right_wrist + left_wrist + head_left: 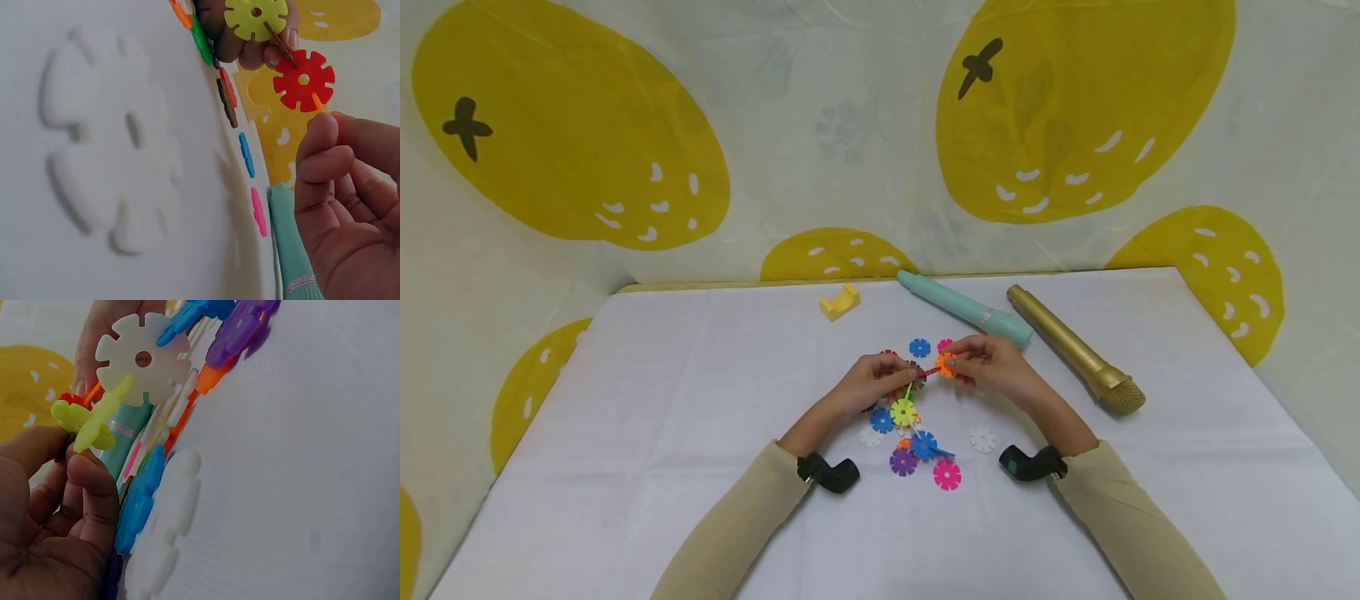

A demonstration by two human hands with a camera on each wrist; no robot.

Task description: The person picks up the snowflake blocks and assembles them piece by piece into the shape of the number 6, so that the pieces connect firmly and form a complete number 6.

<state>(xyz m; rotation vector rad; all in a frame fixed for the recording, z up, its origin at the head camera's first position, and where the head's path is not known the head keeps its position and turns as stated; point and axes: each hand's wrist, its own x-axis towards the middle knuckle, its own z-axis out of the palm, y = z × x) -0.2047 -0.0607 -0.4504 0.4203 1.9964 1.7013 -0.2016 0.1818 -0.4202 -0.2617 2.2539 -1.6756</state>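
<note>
Interlocking slotted plastic discs are joined in a chain between the hands. My left hand (876, 382) pinches a brown disc (919, 381) between thumb and fingers. Slotted edge-on into the brown one is a red disc (289, 82), and my right hand (996, 364) pinches an orange disc (945, 364) that meets the red one's edge. From the left hand's end hang a yellow-green disc (94, 428) and a white disc (122, 337), with a blue disc (197, 314) overlapping the white one. Fingertips hide part of the brown and orange discs.
Loose discs lie around the hands, among them a purple (903, 462), a pink (947, 475), a white (982, 440) and a blue disc (920, 348). Behind them are a mint-green microphone (962, 307), a gold microphone (1071, 346) and a yellow curved block (840, 302).
</note>
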